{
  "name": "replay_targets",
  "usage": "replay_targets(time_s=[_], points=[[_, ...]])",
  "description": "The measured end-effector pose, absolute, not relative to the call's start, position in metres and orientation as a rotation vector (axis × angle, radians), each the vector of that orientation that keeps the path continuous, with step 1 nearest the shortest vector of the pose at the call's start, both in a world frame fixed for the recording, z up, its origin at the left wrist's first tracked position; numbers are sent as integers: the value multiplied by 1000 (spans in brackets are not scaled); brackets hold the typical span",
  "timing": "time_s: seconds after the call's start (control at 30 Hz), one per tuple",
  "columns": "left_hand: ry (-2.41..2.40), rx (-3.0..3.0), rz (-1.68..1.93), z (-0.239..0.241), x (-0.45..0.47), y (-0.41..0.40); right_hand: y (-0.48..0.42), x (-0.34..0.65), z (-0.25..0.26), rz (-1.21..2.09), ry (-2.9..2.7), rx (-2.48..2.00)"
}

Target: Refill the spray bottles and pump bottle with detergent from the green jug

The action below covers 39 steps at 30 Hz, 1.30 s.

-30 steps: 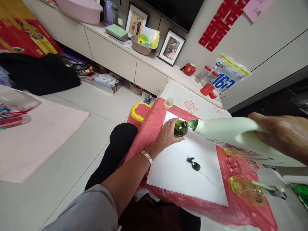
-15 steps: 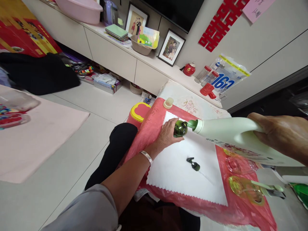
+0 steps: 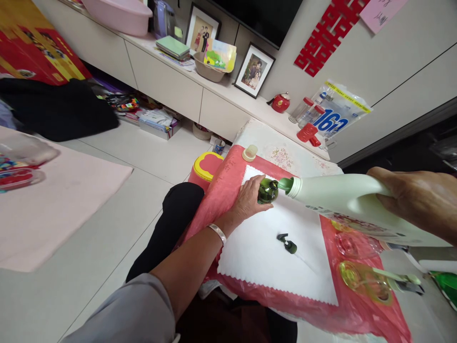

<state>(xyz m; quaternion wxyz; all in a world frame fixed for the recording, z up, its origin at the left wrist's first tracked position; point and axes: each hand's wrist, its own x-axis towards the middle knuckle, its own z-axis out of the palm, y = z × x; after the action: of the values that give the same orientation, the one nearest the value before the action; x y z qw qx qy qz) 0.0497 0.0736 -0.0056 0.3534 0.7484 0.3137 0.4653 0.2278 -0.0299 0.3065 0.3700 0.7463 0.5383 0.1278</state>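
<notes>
My left hand (image 3: 245, 202) is wrapped round a small dark green bottle (image 3: 267, 191) that stands on a white cloth (image 3: 271, 252). My right hand (image 3: 417, 200) grips a large pale green jug (image 3: 342, 197), tipped on its side with its green spout right at the small bottle's mouth. A dark green pump head (image 3: 287, 244) with its clear tube lies on the cloth, nearer to me. A cream cap (image 3: 249, 152) sits on the red plastic cover (image 3: 228, 186) beyond my left hand.
Two clear funnel-like pieces (image 3: 360, 274) and a pale green tool lie on the red cover at the right. A red and yellow stool (image 3: 206, 167) stands beside the table. A low cabinet (image 3: 171, 90) with photo frames, a basin and jars runs along the wall.
</notes>
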Motion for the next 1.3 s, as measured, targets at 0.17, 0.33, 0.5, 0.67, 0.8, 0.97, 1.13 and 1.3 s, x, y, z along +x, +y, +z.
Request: replay_targets(time_s=[0.17, 0.33, 0.5, 0.67, 0.8, 0.97, 1.13, 1.3], points=[[812, 1941, 1215, -7, 50, 73, -30, 232, 306, 320, 1415, 1934], [812, 1934, 1197, -5, 49, 73, -30, 233, 306, 311, 1412, 1935], [815, 1935, 1201, -4, 50, 73, -30, 231, 306, 308, 1395, 1937], [812, 1947, 1213, -8, 51, 74, -30, 236, 305, 321, 1438, 1961], [811, 1938, 1207, -8, 51, 74, -31, 237, 305, 325, 1470, 1965], [808, 1941, 1215, -6, 50, 73, -30, 234, 306, 329, 1441, 1954], [807, 1943, 1207, -5, 49, 73, -31, 233, 305, 328, 1420, 1933], [809, 1937, 1197, -4, 50, 73, -33, 234, 306, 331, 1389, 1926]])
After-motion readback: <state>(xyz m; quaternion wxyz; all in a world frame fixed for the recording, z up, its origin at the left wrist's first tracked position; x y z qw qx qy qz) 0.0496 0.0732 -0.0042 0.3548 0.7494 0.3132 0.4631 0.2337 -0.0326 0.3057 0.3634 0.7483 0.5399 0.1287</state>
